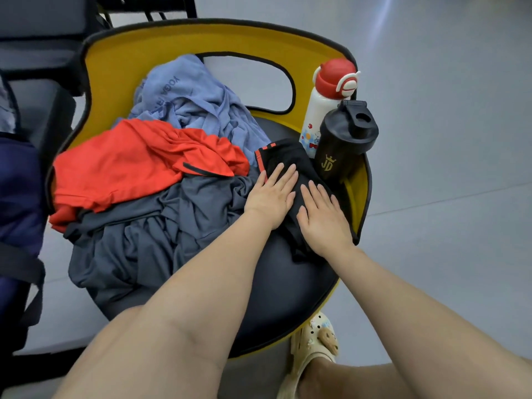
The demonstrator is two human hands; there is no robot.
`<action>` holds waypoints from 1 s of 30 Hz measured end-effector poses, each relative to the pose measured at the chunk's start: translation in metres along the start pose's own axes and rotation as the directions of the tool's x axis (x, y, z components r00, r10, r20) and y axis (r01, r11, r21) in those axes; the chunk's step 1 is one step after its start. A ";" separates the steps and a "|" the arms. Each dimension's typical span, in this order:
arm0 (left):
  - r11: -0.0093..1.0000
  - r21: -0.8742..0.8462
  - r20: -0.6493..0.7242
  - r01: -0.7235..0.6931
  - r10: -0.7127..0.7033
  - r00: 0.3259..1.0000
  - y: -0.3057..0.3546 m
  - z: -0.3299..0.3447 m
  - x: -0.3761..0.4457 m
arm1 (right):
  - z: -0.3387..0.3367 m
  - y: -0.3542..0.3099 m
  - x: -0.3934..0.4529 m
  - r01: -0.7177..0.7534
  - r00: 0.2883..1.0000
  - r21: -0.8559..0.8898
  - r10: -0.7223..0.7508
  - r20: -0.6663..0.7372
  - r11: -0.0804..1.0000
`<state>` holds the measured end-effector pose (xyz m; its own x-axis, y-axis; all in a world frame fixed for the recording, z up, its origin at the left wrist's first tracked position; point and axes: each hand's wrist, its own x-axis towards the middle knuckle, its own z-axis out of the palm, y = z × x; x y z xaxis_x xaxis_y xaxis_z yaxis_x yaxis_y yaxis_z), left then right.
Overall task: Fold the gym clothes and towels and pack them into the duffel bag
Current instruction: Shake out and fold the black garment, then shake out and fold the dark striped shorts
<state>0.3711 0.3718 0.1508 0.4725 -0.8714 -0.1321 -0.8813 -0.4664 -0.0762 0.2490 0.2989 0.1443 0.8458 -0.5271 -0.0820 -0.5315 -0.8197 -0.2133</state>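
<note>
Pressing folded black shorts [290, 180] flat on a chair seat.
Left hand [270, 197] and right hand [322, 217] lie open, palms down, side by side on them.

Red shirt [138, 165], grey top [149, 234], blue towel [190, 96], black shorts [288, 159] w/ red stripes, poss. navy bag [17, 197].

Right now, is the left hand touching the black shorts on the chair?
Touching. The head view shows the left hand lying flat, palm down, on the black shorts, beside the right hand.
</note>
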 end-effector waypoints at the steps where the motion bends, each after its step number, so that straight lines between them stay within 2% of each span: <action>1: 1.000 0.017 0.031 -0.008 0.008 0.999 0.001 -0.004 -0.004 | -0.002 0.000 0.000 -0.006 1.000 -0.006 0.006 0.027 1.000; 6: 0.997 0.061 0.152 -0.039 0.029 0.988 -0.012 -0.025 -0.041 | -0.024 -0.007 0.001 -0.020 0.982 -0.093 0.037 0.184 0.995; 9: 0.997 0.078 0.174 -0.028 0.014 0.985 -0.034 -0.035 -0.072 | -0.041 -0.019 -0.003 0.014 0.985 -0.142 0.010 0.171 0.990; 12: 0.997 0.049 0.226 0.052 -0.062 0.972 -0.060 -0.044 -0.105 | -0.056 -0.045 -0.008 0.083 0.984 -0.096 -0.066 0.164 0.992; 16: 0.967 -0.098 0.325 0.236 -0.193 0.926 -0.096 -0.046 -0.145 | -0.067 -0.086 -0.015 0.236 0.955 -0.050 -0.222 0.197 0.970; 20: 0.880 -0.256 0.239 0.401 -0.344 0.908 -0.128 -0.046 -0.179 | -0.065 -0.121 -0.014 0.250 0.922 0.079 -0.262 0.283 0.965; 22: 0.817 -0.378 0.198 0.435 -0.388 0.900 -0.139 -0.046 -0.187 | -0.059 -0.136 -0.014 0.235 0.914 0.153 -0.272 0.303 0.960; 26: 0.728 -0.522 0.139 0.445 -0.442 0.886 -0.156 -0.042 -0.188 | -0.047 -0.158 -0.006 0.198 0.940 0.267 -0.260 0.222 0.943; 30: 0.714 -0.525 0.044 0.462 -0.520 0.853 -0.174 -0.040 -0.186 | -0.051 -0.179 0.007 0.240 0.941 0.330 -0.302 0.153 0.913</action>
<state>0.4365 0.6091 0.2285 0.8614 -0.4943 -0.1166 -0.4136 -0.8160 0.4037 0.3480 0.4310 0.2313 0.9634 -0.2136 -0.1621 -0.2677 -0.8007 -0.5359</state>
